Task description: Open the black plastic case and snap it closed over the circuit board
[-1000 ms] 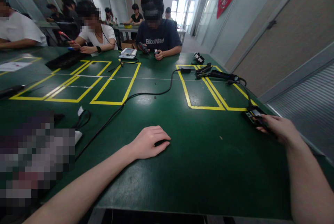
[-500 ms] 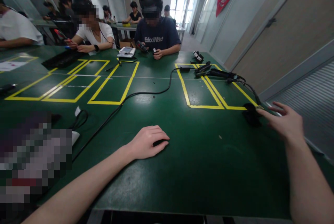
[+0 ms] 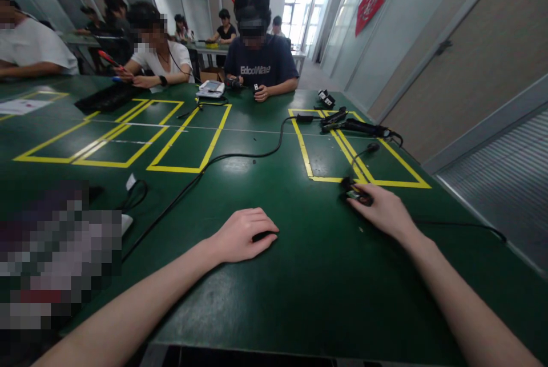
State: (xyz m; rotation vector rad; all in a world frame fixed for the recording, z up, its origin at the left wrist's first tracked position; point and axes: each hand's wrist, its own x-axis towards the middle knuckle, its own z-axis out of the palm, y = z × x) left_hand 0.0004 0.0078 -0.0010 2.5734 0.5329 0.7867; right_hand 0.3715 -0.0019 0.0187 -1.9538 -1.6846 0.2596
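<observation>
My right hand (image 3: pixel 383 207) grips a small dark device (image 3: pixel 357 193) with a cable, just in front of the yellow tape rectangles on the right. The cable runs from it to a dark round end (image 3: pixel 373 148) lying inside the tape. My left hand (image 3: pixel 246 234) rests on the green table (image 3: pixel 299 293) near the middle, fingers slightly bent, thumb apart from them, nothing visible in it. Farther back on the right lie a black tool with a long handle (image 3: pixel 363 127) and a black clamp-like piece (image 3: pixel 334 118).
A long black cable (image 3: pixel 184 190) crosses the table from the left to the tools. A blurred-out object (image 3: pixel 64 264) lies at the near left. Across the table, a person in a dark shirt (image 3: pixel 261 64) handles small parts, beside a white device (image 3: pixel 211 89).
My right hand has moved left from the table's right edge, bringing the dark device with it. My left hand stays where it was.
</observation>
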